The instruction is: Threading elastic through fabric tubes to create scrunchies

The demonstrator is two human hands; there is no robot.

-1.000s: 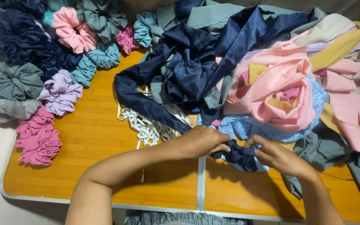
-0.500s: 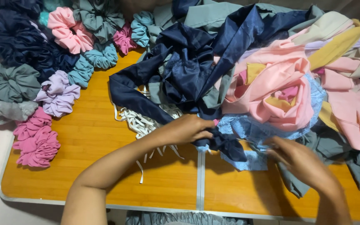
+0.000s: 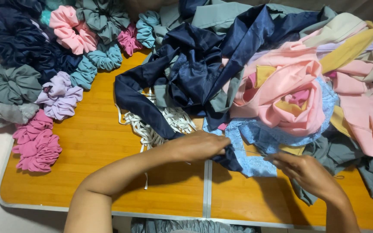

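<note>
My left hand pinches the end of a dark navy fabric strip just above the table's centre seam. My right hand is a short way to the right, fingers pinched together; a fine thread seems to run between the hands, but it is too thin to be sure. A light blue lace piece lies under and between both hands. Loose white elastic bands lie just behind my left hand.
A wooden folding table with a metal edge holds everything. Finished scrunchies in pink, lilac, grey, teal and navy fill the left side. A heap of navy, pink, yellow and grey cloth covers the back right.
My hands, close together on the navy piece a second ago, have drawn apart. The right hand moved right and down; the left stayed on the fabric.
</note>
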